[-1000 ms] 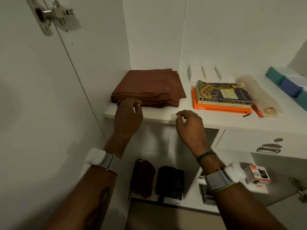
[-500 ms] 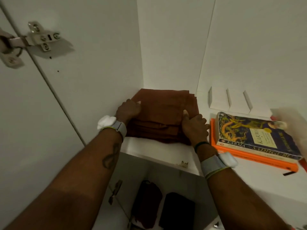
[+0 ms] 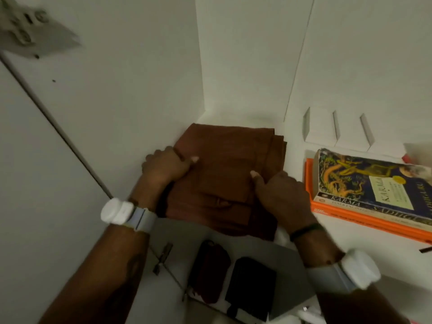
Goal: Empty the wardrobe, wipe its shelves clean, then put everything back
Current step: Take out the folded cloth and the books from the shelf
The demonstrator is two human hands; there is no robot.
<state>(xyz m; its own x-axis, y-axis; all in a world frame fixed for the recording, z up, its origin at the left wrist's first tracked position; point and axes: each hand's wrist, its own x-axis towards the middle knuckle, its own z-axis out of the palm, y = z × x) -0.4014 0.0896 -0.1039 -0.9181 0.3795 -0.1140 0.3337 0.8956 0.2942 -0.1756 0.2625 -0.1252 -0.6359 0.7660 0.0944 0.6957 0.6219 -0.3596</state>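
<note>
A folded stack of brown cloth (image 3: 230, 164) lies at the left end of the white wardrobe shelf (image 3: 364, 249), its front part hanging past the shelf's edge. My left hand (image 3: 166, 167) grips the stack's left side, thumb on top and fingers underneath. My right hand (image 3: 280, 195) grips the right side the same way, thumb lying on the top fold. The fingers of both hands are hidden under the cloth.
A blue book titled Karma (image 3: 374, 185) lies on an orange book (image 3: 367, 218) just right of the cloth. White boxes (image 3: 336, 129) stand at the back wall. Below, a dark red pouch (image 3: 209, 270) and a black item (image 3: 251, 286) sit on a lower shelf. The wardrobe's side wall (image 3: 117, 101) is close on the left.
Both hands reached from the shelf's front edge to the cloth's sides and took hold of it. The stack has slid forward over the shelf's edge.
</note>
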